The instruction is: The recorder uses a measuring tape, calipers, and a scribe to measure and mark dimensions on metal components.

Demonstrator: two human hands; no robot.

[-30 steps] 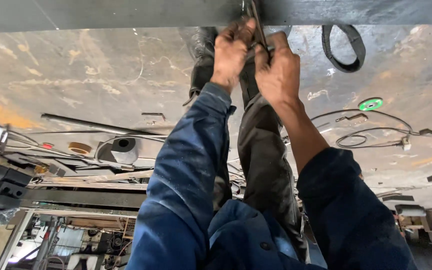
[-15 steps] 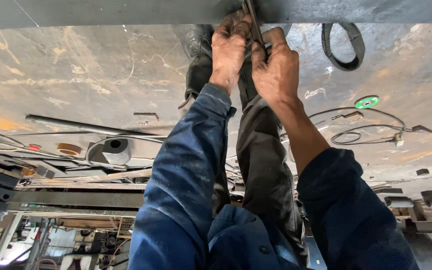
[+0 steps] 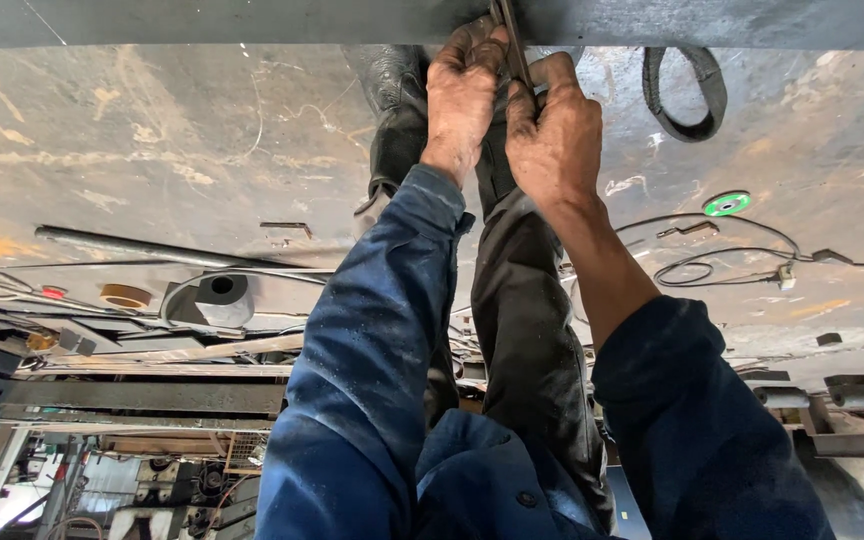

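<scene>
At the top edge of the view, against the dark steel beam (image 3: 152, 20), a thin metal strip (image 3: 508, 40) stands between our two hands. Where the strip ends is hidden.

Left hand (image 3: 462, 95): clenched round the strip from the left, fingers curled over the top, knuckles toward us. Right hand (image 3: 555, 135): closed on the same strip from the right, thumb pressed along its edge. Both touch the strip, and the hands sit just beside each other, nearly meeting.

Progress, as a judgement only: the strip is held firmly in both hands and up at the beam, so we are mid-work on it. Whether it is fixed, bent or free at its upper end cannot be told, and nothing shows a finished join.

Below the hands: our dark trouser leg (image 3: 522, 330) and a black boot (image 3: 392, 110) on the stained concrete floor (image 3: 152, 150).

Further out on the floor: a black rubber loop (image 3: 684, 92) to the right, a green-centred disc (image 3: 727, 204) beyond it, a thin cable (image 3: 712, 262) coiling toward a small white plug. To the left lie a long steel pipe (image 3: 142, 247) and a roll of tape (image 3: 125, 295). Steel frame members (image 3: 142, 398) run across the lower left.
</scene>
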